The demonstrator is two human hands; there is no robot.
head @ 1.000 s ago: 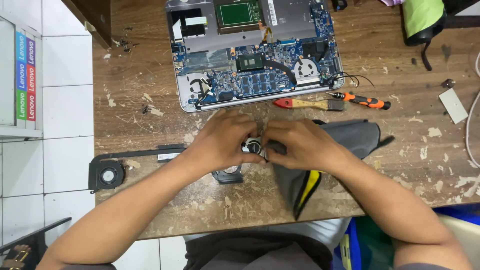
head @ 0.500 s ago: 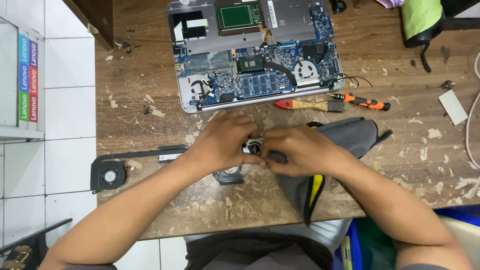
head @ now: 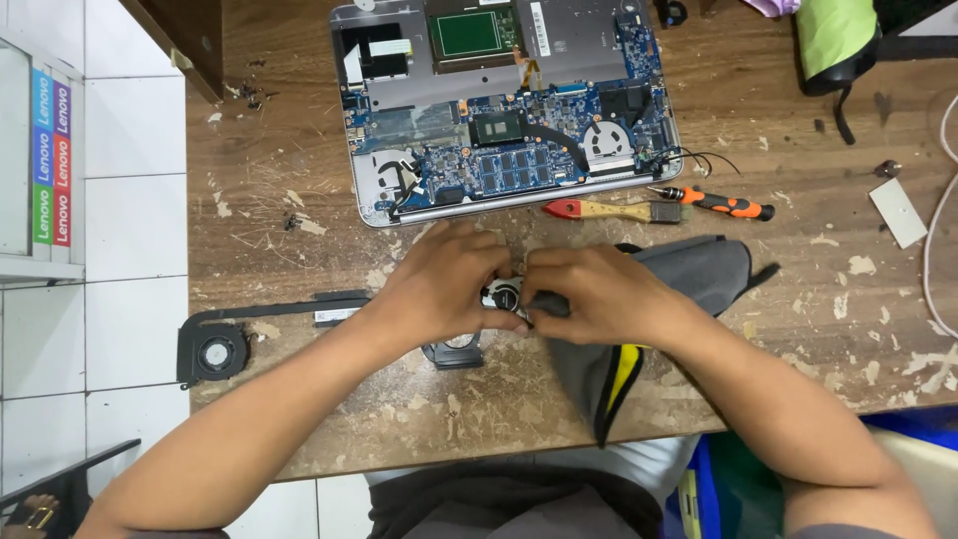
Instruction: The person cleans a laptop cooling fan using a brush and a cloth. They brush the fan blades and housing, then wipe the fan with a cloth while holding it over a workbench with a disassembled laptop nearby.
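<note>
Hands meet just below the opened laptop (head: 504, 105): left hand (head: 449, 284) and right hand (head: 589, 294) both have fingers curled tight around a small fan (head: 502, 295), above the counter (head: 299, 260), beside a grey pouch (head: 689, 274).

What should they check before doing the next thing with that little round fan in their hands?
1. Both hands on the part: ok. The left hand and right hand both grip the small round fan.
2. Fan kept over the wooden table, not over the edge: ok.
3. Fan blades free of fingers: cannot tell, the fingers hide most of it.
4. Tools within reach: ok. The brush and orange screwdriver lie just above the hands.
5. Open laptop out of the elbows' way: ok, it sits farther up the table.
6. Other fan with its pipe safely placed: not ok, it lies at the table's left edge.
</note>
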